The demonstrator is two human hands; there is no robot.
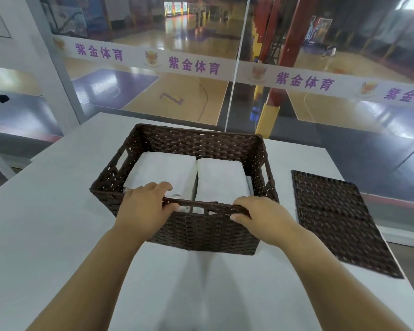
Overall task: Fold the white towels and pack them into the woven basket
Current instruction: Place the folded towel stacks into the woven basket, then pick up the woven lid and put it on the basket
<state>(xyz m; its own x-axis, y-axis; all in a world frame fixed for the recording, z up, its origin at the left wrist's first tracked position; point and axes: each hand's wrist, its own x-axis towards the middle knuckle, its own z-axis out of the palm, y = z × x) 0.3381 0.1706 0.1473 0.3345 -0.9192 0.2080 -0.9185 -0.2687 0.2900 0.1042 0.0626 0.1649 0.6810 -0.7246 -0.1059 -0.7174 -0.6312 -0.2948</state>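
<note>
towels: I see two folded white towels (191, 177) side by side inside the basket (261, 168), left stack and right stack touching at the middle; a thin white edge shows against the right wall, can't tell if it's a third.
basket: dark woven, centre of the white worktop (58, 211), upright.
left hand: left hand (142, 203) clamped on the near rim, fingers curled over the top edge, thumb outside.
right hand: right hand (256, 212) gripping the same near rim further right, fingers hooked inside, thumb on the outer face.
lid: flat woven panel (339, 220) lies on the worktop just right of the basket, apart from it. Probably the lid.
stage: my read, packing looks done.
risk: both grips on one rim only. Lifting from there would tip the far side down and slide the stacks; dragging could skew it into the lid.
</note>
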